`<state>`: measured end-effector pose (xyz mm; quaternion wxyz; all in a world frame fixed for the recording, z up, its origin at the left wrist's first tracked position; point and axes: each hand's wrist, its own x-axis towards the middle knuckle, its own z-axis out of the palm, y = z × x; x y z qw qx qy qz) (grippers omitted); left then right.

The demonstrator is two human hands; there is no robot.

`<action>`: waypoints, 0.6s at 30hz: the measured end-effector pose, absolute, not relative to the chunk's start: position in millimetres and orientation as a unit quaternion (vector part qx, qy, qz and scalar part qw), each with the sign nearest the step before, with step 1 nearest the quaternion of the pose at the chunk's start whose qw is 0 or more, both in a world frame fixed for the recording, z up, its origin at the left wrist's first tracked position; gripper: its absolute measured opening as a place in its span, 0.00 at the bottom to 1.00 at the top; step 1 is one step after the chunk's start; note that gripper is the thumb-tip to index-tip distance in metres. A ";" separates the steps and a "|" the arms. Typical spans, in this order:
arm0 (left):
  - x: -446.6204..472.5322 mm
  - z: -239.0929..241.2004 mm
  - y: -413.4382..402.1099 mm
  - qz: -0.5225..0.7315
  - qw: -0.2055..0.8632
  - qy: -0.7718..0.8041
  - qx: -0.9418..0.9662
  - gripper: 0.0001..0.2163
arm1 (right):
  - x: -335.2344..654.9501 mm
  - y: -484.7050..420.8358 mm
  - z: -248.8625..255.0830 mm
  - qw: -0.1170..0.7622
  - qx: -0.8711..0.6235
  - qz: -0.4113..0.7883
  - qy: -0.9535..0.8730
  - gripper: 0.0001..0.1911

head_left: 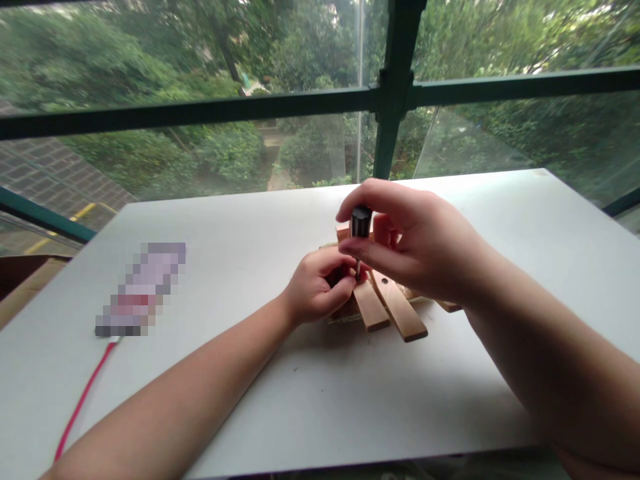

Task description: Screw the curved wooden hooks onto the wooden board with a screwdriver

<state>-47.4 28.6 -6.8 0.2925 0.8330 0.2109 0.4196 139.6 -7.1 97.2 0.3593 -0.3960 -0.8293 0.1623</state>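
Note:
My right hand is closed around the black handle of a screwdriver, which stands nearly upright. Its thin shaft points down to the upper end of a wooden slat. My left hand is pinched beside the screwdriver's tip; whatever its fingertips hold there is hidden. A second wooden slat lies just to the right, with a dark screw head in it. Both slats fan toward me over a partly covered wooden piece.
All this rests on a white table. At the left lies a blurred-out flat object, with a red cable running from it toward me. Windows with a green frame rise behind the table. A brown box stands beyond its left edge.

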 end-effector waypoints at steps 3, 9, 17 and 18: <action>-47.7 -7.0 28.8 0.422 0.292 0.211 0.832 0.03 | 140.1 -7.9 97.0 0.372 -0.363 0.175 -0.836 0.13; -48.4 -6.4 29.0 0.420 0.290 0.213 0.833 0.04 | 141.2 -9.7 99.5 0.344 -0.336 0.182 -0.858 0.12; -47.9 -5.5 29.0 0.432 0.303 0.206 0.824 0.06 | 146.2 -12.8 104.1 0.296 -0.334 0.212 -0.869 0.19; -47.6 -5.1 28.7 0.433 0.306 0.205 0.823 0.06 | 146.6 -12.7 104.3 0.294 -0.341 0.212 -0.867 0.20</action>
